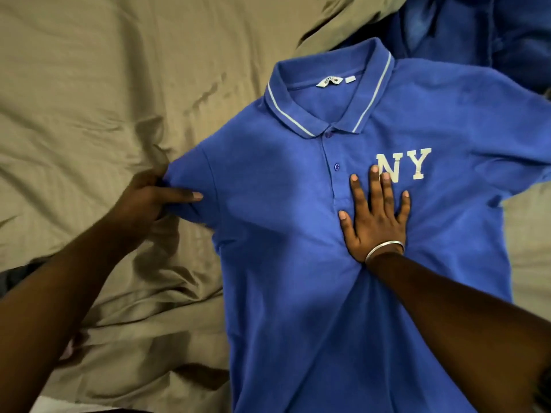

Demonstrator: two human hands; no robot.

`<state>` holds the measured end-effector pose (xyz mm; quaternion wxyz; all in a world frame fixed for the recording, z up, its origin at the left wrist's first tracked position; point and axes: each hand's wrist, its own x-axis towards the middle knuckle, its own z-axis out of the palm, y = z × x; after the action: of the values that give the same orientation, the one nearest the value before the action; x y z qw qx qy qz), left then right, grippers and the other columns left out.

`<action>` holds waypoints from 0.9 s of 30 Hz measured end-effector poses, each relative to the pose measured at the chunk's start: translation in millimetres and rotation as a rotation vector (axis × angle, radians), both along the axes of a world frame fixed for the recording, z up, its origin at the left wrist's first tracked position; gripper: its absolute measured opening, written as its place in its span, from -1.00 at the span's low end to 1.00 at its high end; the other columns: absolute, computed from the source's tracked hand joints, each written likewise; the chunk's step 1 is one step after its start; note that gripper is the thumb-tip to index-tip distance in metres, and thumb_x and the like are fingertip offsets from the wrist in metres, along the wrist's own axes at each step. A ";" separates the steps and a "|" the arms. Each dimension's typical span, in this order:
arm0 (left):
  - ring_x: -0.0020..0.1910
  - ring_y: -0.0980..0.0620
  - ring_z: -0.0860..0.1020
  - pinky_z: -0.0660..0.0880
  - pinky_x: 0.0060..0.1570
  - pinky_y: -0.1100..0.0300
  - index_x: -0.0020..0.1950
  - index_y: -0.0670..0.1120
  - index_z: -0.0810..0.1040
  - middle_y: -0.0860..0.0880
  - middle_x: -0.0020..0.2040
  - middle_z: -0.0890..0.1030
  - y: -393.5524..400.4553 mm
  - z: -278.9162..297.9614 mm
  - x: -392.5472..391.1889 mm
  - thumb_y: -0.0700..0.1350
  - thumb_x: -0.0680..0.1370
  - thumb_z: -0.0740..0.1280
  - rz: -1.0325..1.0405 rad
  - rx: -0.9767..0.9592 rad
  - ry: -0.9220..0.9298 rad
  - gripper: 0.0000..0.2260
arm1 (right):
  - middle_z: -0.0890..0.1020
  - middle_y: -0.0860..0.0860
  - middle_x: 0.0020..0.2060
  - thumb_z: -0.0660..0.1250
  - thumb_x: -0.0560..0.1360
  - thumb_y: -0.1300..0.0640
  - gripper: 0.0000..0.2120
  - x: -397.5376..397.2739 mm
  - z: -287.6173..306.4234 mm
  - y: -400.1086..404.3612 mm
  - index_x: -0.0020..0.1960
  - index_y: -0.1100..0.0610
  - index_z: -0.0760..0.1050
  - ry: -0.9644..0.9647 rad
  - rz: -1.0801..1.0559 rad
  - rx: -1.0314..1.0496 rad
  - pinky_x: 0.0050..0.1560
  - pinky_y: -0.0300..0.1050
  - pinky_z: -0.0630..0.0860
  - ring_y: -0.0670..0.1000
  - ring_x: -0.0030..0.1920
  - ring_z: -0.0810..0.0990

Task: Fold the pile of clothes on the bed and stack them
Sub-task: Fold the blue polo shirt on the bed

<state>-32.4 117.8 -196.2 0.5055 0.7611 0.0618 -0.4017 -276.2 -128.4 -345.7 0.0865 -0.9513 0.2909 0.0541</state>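
Observation:
A blue polo shirt (283, 248) with a white-striped collar and white "NY" letters lies face up on the bed, collar pointing away from me. My left hand (149, 198) grips the end of the shirt's left-side sleeve and holds it out to the left. My right hand (375, 216), with a metal bangle on the wrist, rests flat with spread fingers on the chest just below the "NY". The shirt's hem runs out of view at the bottom.
The wrinkled olive-tan bedsheet (89, 99) covers the bed to the left. More blue clothing (477, 28) is heaped at the top right, partly under the polo's far shoulder. An olive cloth (351, 19) is bunched at the top centre.

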 end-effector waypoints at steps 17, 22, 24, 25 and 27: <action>-0.21 0.14 0.57 0.47 -0.14 0.21 -0.09 0.00 0.67 0.07 -0.15 0.69 -14.1 75.8 -19.2 0.16 0.25 0.45 -0.525 0.548 -0.543 -0.66 | -0.02 0.05 0.60 -0.02 0.56 -0.24 -0.36 -4.2 3.9 -2.6 0.59 -0.09 0.00 -0.076 0.009 0.101 0.48 0.26 -0.17 0.10 0.58 -0.01; -0.10 0.04 0.62 0.53 -0.04 0.10 -0.01 0.00 0.65 0.05 -0.11 0.68 -30.3 100.4 -19.7 0.18 0.30 0.54 -0.433 0.641 -0.479 -0.62 | -0.04 0.02 0.60 -0.05 0.56 -0.29 -0.36 -6.4 10.1 -6.2 0.59 -0.13 -0.04 -0.073 0.021 0.131 0.48 0.16 -0.23 0.07 0.58 -0.02; -0.09 -0.16 0.63 0.55 0.00 -0.05 0.00 -0.12 0.64 -0.13 -0.08 0.68 -39.6 110.5 -24.7 0.20 0.18 0.58 -0.396 0.798 -0.252 -0.45 | -0.06 0.00 0.60 -0.04 0.56 -0.31 -0.35 -7.9 13.4 -7.6 0.59 -0.16 -0.08 -0.056 0.025 0.143 0.49 0.14 -0.22 0.05 0.59 -0.04; -0.09 -0.21 0.63 0.55 0.02 -0.10 -0.02 -0.15 0.65 -0.17 -0.09 0.68 -46.2 114.3 -29.7 0.19 0.13 0.58 -0.364 0.789 -0.208 -0.43 | -0.07 -0.01 0.60 -0.01 0.56 -0.32 -0.34 -7.6 15.7 -9.4 0.59 -0.18 -0.09 -0.051 0.032 0.164 0.49 0.14 -0.21 0.04 0.59 -0.04; -0.13 -0.19 0.64 0.55 0.01 -0.11 -0.10 -0.16 0.66 -0.17 -0.13 0.70 -65.0 118.6 -43.0 0.16 0.13 0.53 -0.363 0.692 -0.233 -0.49 | -0.09 -0.03 0.60 0.11 0.54 -0.32 -0.30 -7.4 24.6 -16.7 0.59 -0.18 -0.06 -0.024 0.053 0.258 0.50 0.15 -0.19 0.02 0.59 -0.06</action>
<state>-75.4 52.9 -77.7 0.1440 0.9253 0.0001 -0.3508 -283.6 -145.1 -321.1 0.2104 -0.9401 0.2554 0.0819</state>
